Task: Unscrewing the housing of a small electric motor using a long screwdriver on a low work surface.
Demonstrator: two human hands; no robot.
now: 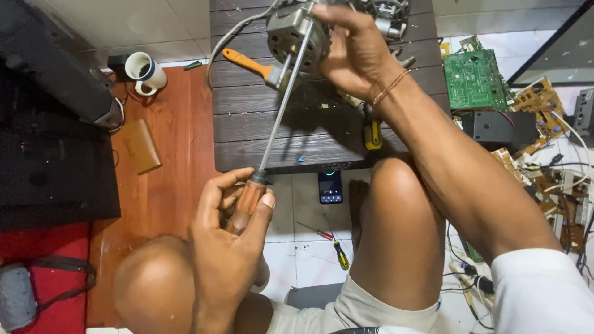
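Head view looks down past 2 bare knees. Nearest, the left hand [232,232] is clenched around the brown handle of a long steel-shafted screwdriver [281,111], whose shaft slants up to a grey metal electric motor [291,31]. The right hand [352,52] grasps that motor above a dark slatted wooden table [247,130]. On the tiled floor between the knees lie a small yellow-handled screwdriver [340,253] and a lit black phone [330,187]. Farther off, an orange-handled tool [247,64] rests on the table; a white mug [145,71], contents unseen, stands left; green circuit boards [473,77] lie right.

metal motor [291,31], dark grained wooden table [260,117]
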